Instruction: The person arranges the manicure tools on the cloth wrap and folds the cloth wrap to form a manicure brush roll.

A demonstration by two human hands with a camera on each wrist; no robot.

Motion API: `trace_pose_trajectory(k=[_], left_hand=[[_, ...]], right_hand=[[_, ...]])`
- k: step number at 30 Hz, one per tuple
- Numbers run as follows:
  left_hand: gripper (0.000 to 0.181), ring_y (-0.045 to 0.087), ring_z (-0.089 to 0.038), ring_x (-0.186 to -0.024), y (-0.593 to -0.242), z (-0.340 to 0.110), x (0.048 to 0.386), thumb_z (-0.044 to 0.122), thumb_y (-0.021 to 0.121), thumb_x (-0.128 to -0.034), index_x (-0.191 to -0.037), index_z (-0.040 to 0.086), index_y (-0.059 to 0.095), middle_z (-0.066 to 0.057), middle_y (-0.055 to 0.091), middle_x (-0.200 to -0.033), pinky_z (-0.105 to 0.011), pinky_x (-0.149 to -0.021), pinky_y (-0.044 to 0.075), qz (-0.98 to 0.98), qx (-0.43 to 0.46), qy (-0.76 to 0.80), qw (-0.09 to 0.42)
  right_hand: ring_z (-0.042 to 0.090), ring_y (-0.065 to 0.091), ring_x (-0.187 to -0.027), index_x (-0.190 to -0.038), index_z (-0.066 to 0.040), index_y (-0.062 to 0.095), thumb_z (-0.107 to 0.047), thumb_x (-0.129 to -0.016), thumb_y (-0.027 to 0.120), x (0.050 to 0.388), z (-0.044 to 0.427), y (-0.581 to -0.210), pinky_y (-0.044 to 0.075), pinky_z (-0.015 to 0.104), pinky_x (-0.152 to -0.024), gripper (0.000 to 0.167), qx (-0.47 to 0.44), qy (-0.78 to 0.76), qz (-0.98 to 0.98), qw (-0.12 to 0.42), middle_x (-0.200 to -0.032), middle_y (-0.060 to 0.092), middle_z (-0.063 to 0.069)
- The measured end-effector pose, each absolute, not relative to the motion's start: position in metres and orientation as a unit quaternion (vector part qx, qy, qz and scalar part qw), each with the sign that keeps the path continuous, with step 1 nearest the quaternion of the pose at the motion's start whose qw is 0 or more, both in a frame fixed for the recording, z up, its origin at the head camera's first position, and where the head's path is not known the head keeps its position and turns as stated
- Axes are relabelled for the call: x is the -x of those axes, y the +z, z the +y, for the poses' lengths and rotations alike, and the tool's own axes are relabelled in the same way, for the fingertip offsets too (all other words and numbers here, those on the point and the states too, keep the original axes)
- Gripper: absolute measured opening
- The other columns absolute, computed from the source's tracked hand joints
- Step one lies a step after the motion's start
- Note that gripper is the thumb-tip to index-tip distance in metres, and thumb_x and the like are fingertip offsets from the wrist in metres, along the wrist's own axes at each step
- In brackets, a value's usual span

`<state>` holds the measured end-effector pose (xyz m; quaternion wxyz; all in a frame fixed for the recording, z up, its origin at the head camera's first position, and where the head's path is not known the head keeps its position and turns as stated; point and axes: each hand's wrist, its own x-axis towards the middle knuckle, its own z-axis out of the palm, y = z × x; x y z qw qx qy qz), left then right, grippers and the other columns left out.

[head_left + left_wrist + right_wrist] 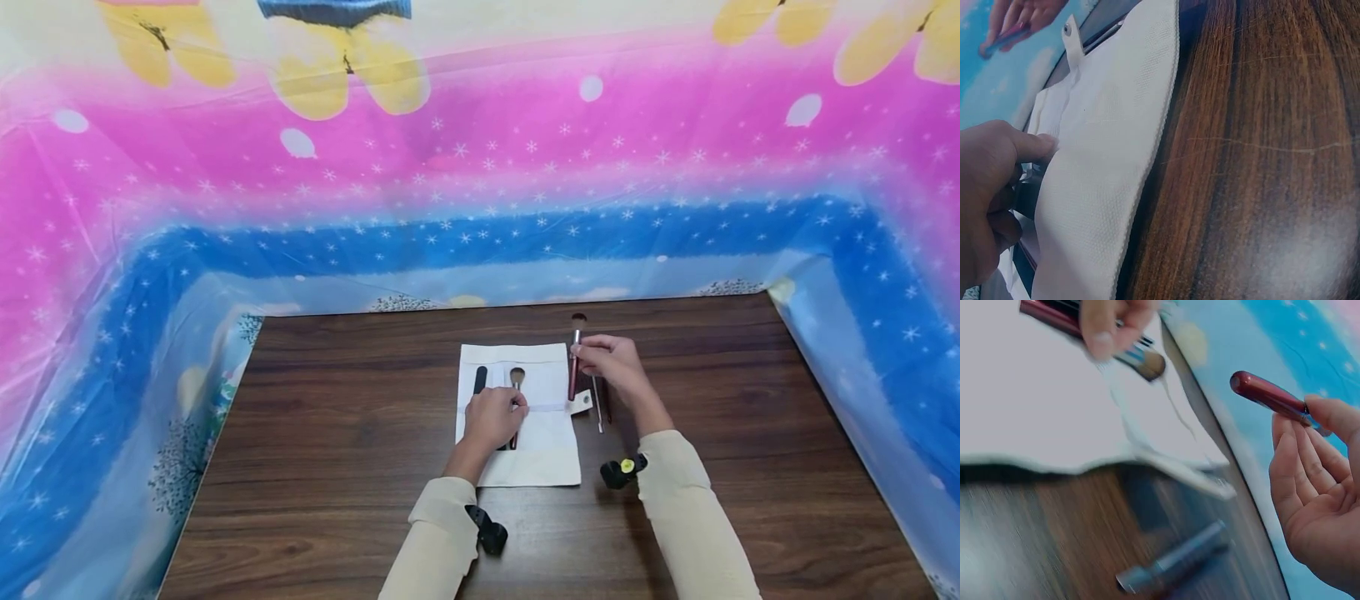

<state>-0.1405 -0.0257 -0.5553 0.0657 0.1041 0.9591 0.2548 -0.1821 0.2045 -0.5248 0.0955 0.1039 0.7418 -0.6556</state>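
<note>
My right hand pinches a makeup brush near its ferrule, bristles up, above the right edge of a white fabric brush roll. The brush has a dark red handle, whose rounded end shows in the right wrist view. My left hand is over the middle of the roll, its thumb and finger pinching the thin elastic band across it. Beneath that hand lies another brush with a fluffy brown head. Left of it is a black flat tool, partly hidden by the hand.
On the table, right of the roll, lie a slim silver-coloured tool and a dark red handle. A tab with a snap sticks out from the roll's right side. A printed cloth hangs behind the table.
</note>
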Motion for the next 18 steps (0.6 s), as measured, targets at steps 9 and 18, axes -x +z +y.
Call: trace_pose_trajectory(k=[9, 18], left_hand=[[0.009, 0.058, -0.011, -0.067, -0.557, -0.026, 0.142, 0.028, 0.072, -0.0934, -0.088, 0.022, 0.077, 0.005, 0.073, -0.076, -0.030, -0.063, 0.043, 0.960, -0.101, 0.251, 0.064], [0.008, 0.059, -0.012, -0.067, -0.558, -0.026, 0.142, 0.027, 0.072, -0.0930, -0.089, 0.021, 0.077, 0.003, 0.074, -0.078, -0.029, -0.061, 0.042, 0.961, -0.108, 0.249, 0.059]], right_hand=[[0.003, 0.068, -0.080, -0.128, 0.004, 0.061, -0.015, -0.099, 0.064, 0.195, 0.167, -0.539, 0.059, 0.021, -0.075, 0.034, -0.105, -0.670, 0.726, 0.114, -0.098, 0.072, -0.003], [0.004, 0.067, -0.077, -0.129, 0.001, 0.060, -0.017, -0.100, 0.064, 0.196, 0.153, -0.557, 0.058, 0.021, -0.074, 0.034, -0.124, -0.667, 0.723, 0.129, -0.101, 0.073, 0.000]])
